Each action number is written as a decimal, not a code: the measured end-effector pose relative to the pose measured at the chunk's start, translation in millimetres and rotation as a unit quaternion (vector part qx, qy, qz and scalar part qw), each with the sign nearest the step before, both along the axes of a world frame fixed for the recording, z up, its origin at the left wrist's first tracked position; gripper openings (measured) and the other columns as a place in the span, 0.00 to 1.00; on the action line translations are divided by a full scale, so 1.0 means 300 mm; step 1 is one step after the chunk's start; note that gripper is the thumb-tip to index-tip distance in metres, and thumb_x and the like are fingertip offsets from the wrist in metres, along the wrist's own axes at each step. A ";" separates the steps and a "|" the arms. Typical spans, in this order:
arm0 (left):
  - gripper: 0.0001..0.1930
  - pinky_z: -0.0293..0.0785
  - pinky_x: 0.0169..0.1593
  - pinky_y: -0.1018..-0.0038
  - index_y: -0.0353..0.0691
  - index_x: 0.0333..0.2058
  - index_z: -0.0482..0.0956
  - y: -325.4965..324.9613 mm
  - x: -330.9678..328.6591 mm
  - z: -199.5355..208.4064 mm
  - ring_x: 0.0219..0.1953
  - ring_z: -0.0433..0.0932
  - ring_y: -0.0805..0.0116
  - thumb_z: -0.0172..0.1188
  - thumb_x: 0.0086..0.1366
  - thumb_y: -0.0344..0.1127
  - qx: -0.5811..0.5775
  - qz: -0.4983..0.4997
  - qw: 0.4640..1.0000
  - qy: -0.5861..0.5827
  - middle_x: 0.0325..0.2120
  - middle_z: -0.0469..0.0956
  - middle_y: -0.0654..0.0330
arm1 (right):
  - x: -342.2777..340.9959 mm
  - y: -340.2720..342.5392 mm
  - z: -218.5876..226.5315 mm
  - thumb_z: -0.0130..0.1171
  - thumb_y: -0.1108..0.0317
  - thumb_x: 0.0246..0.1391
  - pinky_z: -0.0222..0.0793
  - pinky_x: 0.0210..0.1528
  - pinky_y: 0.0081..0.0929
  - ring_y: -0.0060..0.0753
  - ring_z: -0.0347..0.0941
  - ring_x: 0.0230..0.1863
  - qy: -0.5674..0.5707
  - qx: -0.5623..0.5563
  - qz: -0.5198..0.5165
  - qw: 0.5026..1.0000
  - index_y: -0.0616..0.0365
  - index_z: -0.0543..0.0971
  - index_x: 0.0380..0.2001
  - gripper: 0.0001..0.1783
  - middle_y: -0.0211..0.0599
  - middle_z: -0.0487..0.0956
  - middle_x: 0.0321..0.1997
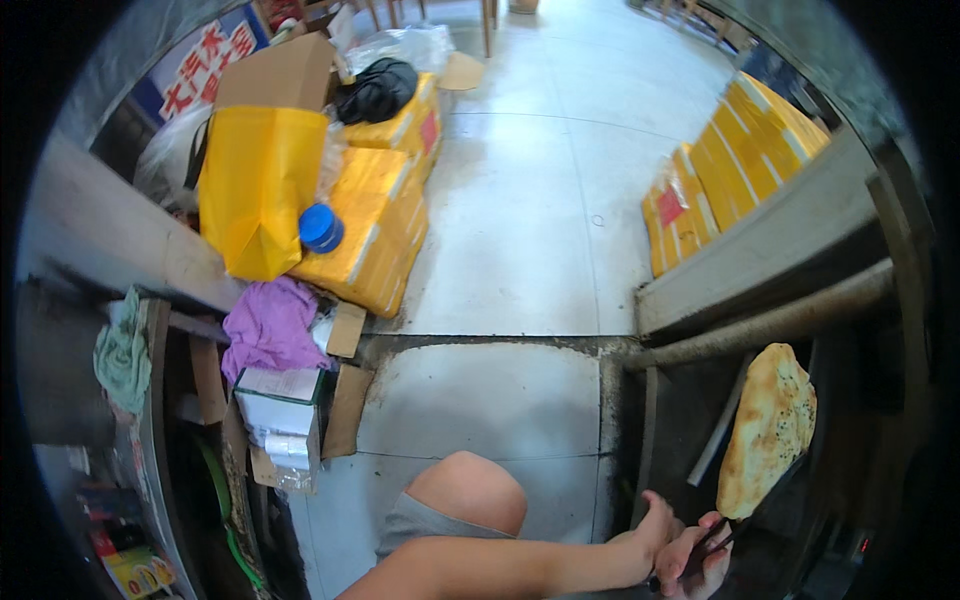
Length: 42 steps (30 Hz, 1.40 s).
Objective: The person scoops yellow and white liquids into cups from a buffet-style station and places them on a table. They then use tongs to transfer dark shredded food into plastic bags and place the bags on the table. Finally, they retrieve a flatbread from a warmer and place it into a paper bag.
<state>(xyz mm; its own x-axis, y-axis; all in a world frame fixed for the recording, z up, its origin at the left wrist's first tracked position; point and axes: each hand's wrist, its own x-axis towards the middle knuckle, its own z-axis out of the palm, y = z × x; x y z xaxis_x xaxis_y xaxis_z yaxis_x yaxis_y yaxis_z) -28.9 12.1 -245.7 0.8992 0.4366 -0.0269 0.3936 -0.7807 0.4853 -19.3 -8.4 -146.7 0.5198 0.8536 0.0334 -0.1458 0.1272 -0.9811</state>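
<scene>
At the lower right, a golden oval flatbread (765, 430) with dark seeds on its upper side is held up on edge. Thin dark tongs (790, 478) grip it near its lower end. My right hand (708, 572) is closed around the tongs' handles. My left forearm crosses from the lower middle, and my left hand (652, 535) lies against the right one, with a finger or thumb stretched upward. Its other fingers are partly covered where the hands meet.
Dark, sooty equipment with a thick bar (780, 315) surrounds the bread. Yellow taped boxes (355, 230) stand ahead left, beneath a yellow bag (262, 190); more yellow boxes (745, 150) stand right. At left are a purple cloth (272, 325) and a white carton (278, 405). My bare knee (468, 490) shows below.
</scene>
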 end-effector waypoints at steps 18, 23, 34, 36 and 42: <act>0.19 0.72 0.47 0.63 0.38 0.51 0.74 0.029 -0.275 0.033 0.50 0.74 0.48 0.57 0.62 0.36 -0.190 0.175 0.966 0.000 0.50 0.71 0.45 | -0.276 0.503 0.532 0.61 0.58 0.55 0.67 0.23 0.19 0.26 0.73 0.21 0.076 -0.227 0.403 0.883 0.66 0.76 0.34 0.18 0.41 0.78 0.23; 0.18 0.73 0.48 0.62 0.37 0.50 0.75 -0.035 -0.545 0.145 0.48 0.76 0.48 0.58 0.62 0.35 -0.241 0.314 0.917 0.037 0.46 0.75 0.45 | -0.401 0.427 0.717 0.58 0.66 0.63 0.69 0.28 0.17 0.16 0.72 0.27 0.281 -0.184 0.485 0.808 0.64 0.68 0.62 0.27 0.28 0.77 0.29; 0.21 0.71 0.53 0.60 0.38 0.50 0.76 -0.501 -1.008 1.006 0.52 0.75 0.50 0.63 0.59 0.37 -0.523 0.352 0.774 0.050 0.46 0.77 0.47 | -0.004 -0.485 1.645 0.57 0.57 0.63 0.74 0.30 0.19 0.21 0.75 0.27 0.302 -0.447 0.321 0.779 0.58 0.75 0.54 0.22 0.32 0.79 0.31; 0.22 0.69 0.55 0.58 0.38 0.50 0.76 -0.381 -0.845 1.293 0.55 0.72 0.48 0.65 0.58 0.38 -0.491 0.318 0.811 0.022 0.48 0.77 0.47 | 0.069 -0.672 1.709 0.58 0.58 0.63 0.75 0.31 0.21 0.24 0.77 0.28 0.331 -0.457 0.252 0.787 0.56 0.73 0.58 0.23 0.35 0.80 0.33; 0.29 0.61 0.62 0.55 0.35 0.55 0.70 -0.294 0.015 1.765 0.59 0.66 0.43 0.65 0.55 0.37 -0.012 0.047 0.994 -0.095 0.53 0.70 0.42 | 0.241 -1.127 1.881 0.58 0.63 0.62 0.73 0.25 0.19 0.23 0.77 0.23 0.311 -0.400 0.028 0.862 0.63 0.77 0.41 0.13 0.36 0.80 0.28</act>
